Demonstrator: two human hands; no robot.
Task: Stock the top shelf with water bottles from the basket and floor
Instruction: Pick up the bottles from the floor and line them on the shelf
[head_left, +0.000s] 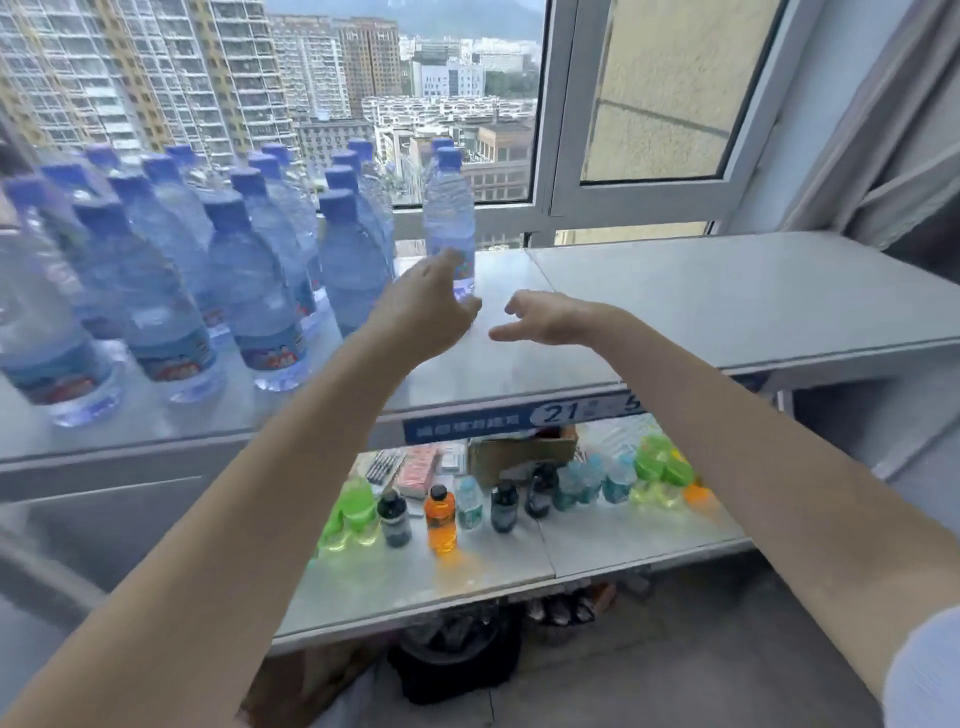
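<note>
Several clear water bottles with blue caps (156, 270) stand in rows on the left half of the grey top shelf (701, 306). One bottle (449, 208) stands alone at the right end of the group, near the window. My left hand (426, 306) hovers just in front of that bottle's base, fingers apart and holding nothing. To its right, my right hand (550, 317) is over the bare shelf, fingers curled loosely and empty. The basket and the floor bottles are not clearly visible.
A lower shelf (623, 540) carries small green, orange, dark and teal drink bottles (440, 519), pens and a cardboard box (519, 457). A blue price strip (519, 418) runs along the top shelf's front edge. Dark items (457, 654) sit under the shelves. A window frame (561, 130) stands behind.
</note>
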